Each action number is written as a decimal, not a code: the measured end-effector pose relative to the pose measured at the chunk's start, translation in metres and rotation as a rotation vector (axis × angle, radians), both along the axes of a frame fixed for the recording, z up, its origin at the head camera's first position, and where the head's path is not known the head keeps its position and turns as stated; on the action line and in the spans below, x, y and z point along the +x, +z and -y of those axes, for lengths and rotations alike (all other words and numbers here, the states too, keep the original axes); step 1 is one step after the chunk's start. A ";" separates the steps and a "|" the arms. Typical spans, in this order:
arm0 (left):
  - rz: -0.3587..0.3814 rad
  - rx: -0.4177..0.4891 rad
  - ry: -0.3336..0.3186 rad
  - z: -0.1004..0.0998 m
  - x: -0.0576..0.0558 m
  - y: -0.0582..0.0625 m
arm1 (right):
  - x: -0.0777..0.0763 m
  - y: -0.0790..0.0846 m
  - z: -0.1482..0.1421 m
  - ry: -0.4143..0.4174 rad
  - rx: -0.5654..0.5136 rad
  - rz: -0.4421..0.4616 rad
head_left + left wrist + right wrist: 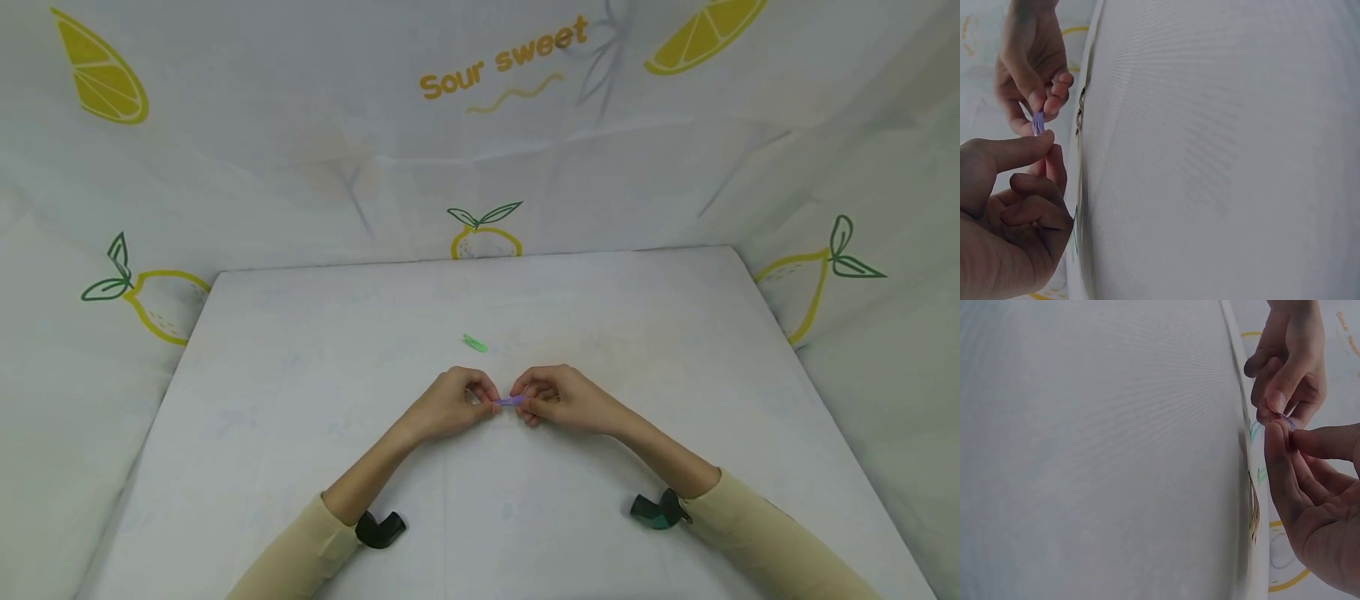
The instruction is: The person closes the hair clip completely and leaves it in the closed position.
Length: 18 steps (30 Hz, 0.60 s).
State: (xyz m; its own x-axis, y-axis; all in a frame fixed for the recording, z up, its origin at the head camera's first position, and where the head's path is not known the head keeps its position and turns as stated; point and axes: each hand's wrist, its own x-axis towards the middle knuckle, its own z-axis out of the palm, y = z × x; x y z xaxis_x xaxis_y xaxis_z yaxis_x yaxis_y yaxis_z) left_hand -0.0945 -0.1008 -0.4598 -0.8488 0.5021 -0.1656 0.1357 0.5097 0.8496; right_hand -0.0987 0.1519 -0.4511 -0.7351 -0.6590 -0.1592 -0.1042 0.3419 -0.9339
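Note:
A small purple hair clip (510, 402) is held between both hands, above the front-middle part of the table. My left hand (456, 406) pinches one end of it between thumb and forefinger. At the other end, my right hand (564, 400) pinches it the same way. The left wrist view shows the purple clip (1038, 123) between the two sets of fingertips, with slots along it. In the right wrist view the fingers mostly cover it, and only a thin purple edge (1287, 420) shows. A green hair clip (475, 342) lies on the table just beyond the hands.
The white-covered table (300, 333) has a straight back edge and slanting sides. White cloth walls (262, 150) with printed lemons and lettering stand behind it and at both sides. Dark wrist cameras (381, 530) sit by the sleeve cuffs.

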 end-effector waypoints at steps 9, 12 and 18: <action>0.007 0.022 -0.008 0.000 -0.001 -0.001 | 0.001 0.000 0.000 -0.015 -0.024 -0.021; 0.009 0.032 -0.007 0.000 -0.001 -0.002 | 0.001 -0.001 -0.001 -0.019 -0.038 -0.020; 0.024 0.035 0.002 -0.001 0.000 -0.001 | 0.000 -0.001 -0.001 -0.020 -0.031 -0.011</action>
